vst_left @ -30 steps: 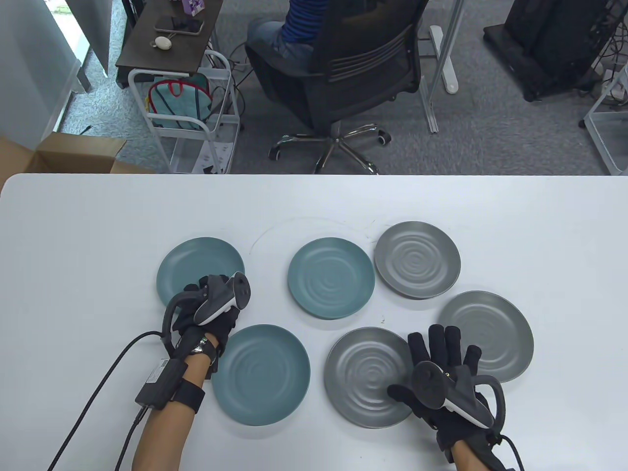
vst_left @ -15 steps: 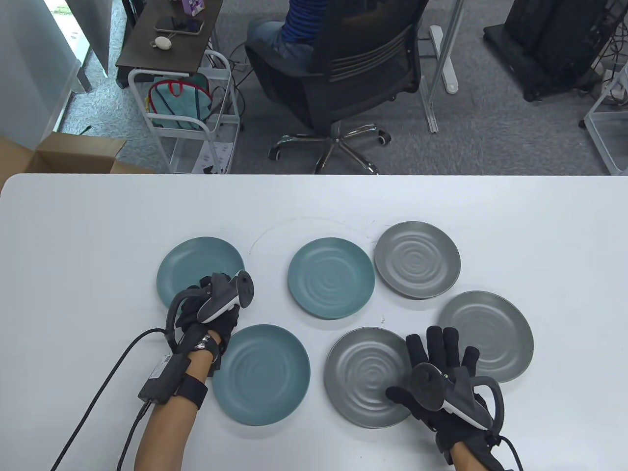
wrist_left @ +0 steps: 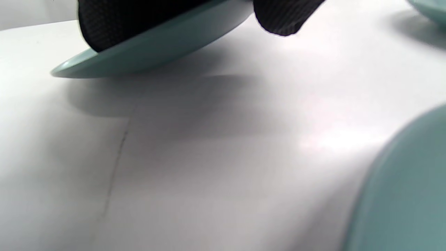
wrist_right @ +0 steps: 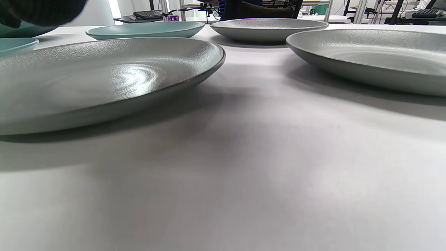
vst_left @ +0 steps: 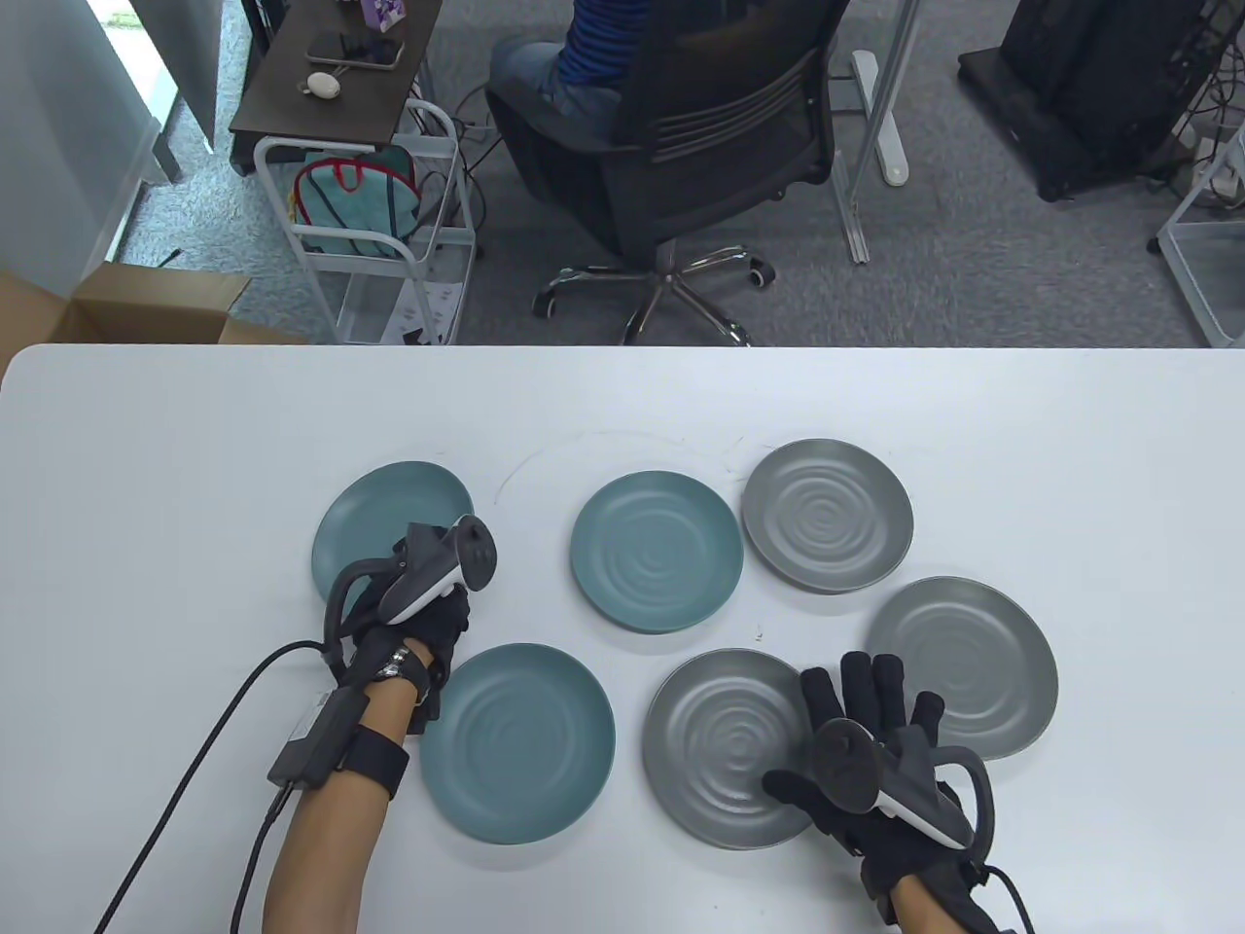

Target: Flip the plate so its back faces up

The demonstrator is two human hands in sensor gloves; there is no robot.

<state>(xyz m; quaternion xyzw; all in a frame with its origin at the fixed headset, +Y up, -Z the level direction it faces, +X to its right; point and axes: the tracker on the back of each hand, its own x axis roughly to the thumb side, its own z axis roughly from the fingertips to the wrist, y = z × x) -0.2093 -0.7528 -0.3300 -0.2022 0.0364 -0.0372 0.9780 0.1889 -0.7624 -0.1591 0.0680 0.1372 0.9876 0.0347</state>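
Several round plates lie face up on the white table (vst_left: pixel 156 467). My left hand (vst_left: pixel 404 603) grips the near edge of the far-left teal plate (vst_left: pixel 384 511) and holds it tilted, near edge raised; the left wrist view shows the plate (wrist_left: pixel 153 52) lifted off the table with a gloved finger (wrist_left: pixel 284 17) under its rim. My right hand (vst_left: pixel 866 725) rests flat with fingers spread between the near grey plate (vst_left: pixel 720 744) and the right grey plate (vst_left: pixel 982 657), holding nothing. In the right wrist view the near grey plate (wrist_right: pixel 97 80) lies flat.
A second teal plate (vst_left: pixel 520 744) lies just right of my left wrist. Another teal plate (vst_left: pixel 657 550) and a grey plate (vst_left: pixel 827 516) lie further back. An office chair (vst_left: pixel 700 146) with a seated person stands beyond the table's far edge.
My left hand has lifted the near edge of the far-left teal plate, which now tilts up and sits slightly further back. My right hand has barely moved.
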